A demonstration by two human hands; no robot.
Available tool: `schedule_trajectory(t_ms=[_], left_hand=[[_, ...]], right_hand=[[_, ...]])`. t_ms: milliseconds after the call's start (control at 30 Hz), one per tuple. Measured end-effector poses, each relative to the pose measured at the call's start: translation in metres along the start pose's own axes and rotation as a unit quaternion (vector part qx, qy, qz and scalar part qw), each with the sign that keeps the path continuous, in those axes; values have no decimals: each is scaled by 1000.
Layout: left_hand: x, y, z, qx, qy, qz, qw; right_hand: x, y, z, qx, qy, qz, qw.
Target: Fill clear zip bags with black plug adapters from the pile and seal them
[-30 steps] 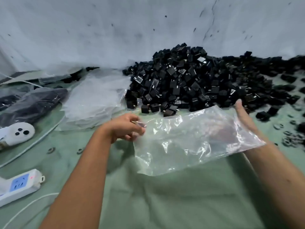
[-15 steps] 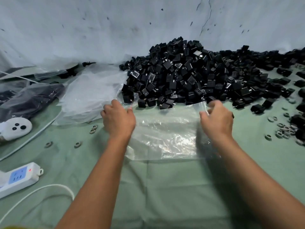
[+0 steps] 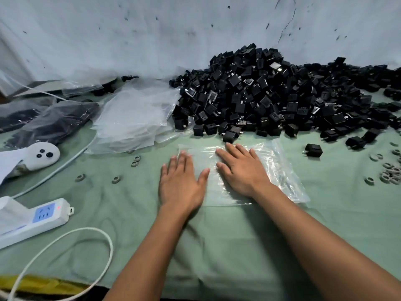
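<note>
An empty clear zip bag point(image 3: 280, 170) lies flat on the green cloth just in front of the big pile of black plug adapters point(image 3: 267, 92). My left hand point(image 3: 181, 183) presses its left edge with straight, spread fingers. Flat on the bag's middle rests my right hand point(image 3: 240, 170), fingers pointing toward the pile. Neither hand holds an adapter. One loose adapter point(image 3: 313, 150) sits to the right of the bag.
A stack of empty clear bags point(image 3: 134, 118) lies left of the pile. Filled dark bags point(image 3: 50, 120) sit at far left. A white power strip point(image 3: 34, 218) with cable and a white device point(image 3: 41, 155) lie at left. Small rings point(image 3: 388, 172) are scattered at right.
The bag was held up in the air, then laid down on the cloth. Both hands let go of its edges and now press flat on it.
</note>
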State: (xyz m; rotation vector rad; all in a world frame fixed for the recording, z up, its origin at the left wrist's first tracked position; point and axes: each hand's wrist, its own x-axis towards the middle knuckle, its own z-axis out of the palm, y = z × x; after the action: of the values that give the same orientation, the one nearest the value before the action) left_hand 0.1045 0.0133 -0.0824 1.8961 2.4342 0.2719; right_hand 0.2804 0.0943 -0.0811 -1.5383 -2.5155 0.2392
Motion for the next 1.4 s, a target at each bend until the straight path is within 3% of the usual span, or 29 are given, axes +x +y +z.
schedule_trajectory(t_ms=[133, 233, 333, 433, 500, 733, 900, 967, 1033, 1133, 1200, 1300, 1400], left_hand=[[-4, -34, -11, 33, -27, -60, 997], [3, -25, -22, 22, 16, -110, 994], [19, 17, -22, -57, 61, -21, 996], [35, 51, -12, -82, -9, 69, 994], [42, 53, -3, -53, -36, 61, 996], [47, 15, 4, 13, -19, -20, 1000], [44, 14, 0, 17, -18, -30, 999], [44, 14, 0, 20, -18, -25, 999], [46, 14, 1, 24, -19, -21, 999], [48, 14, 1, 26, -18, -19, 999], [47, 15, -1, 32, -33, -21, 999], [48, 28, -11, 55, -45, -44, 997], [50, 70, -19, -7, 48, 34, 998]], right_hand=[[-1, -1, 4, -6, -1, 1, 1000], [-1, -3, 5, -10, -1, 7, 1000], [-1, -6, 3, -17, -5, 10, 1000], [-1, -7, 1, -18, -15, 9, 1000], [-2, -6, 0, -19, -19, 12, 1000], [0, -5, 4, -10, 3, 9, 1000], [-3, -6, 0, 35, 26, 15, 999], [-7, 1, -9, 112, 98, 40, 988], [-11, 18, -23, 182, 230, 98, 951], [-18, 58, -47, 85, 370, 196, 904], [-23, 88, -54, 15, 352, 285, 891], [-29, 114, -50, 54, 214, 384, 896], [-22, 122, -43, 118, 219, 346, 905]])
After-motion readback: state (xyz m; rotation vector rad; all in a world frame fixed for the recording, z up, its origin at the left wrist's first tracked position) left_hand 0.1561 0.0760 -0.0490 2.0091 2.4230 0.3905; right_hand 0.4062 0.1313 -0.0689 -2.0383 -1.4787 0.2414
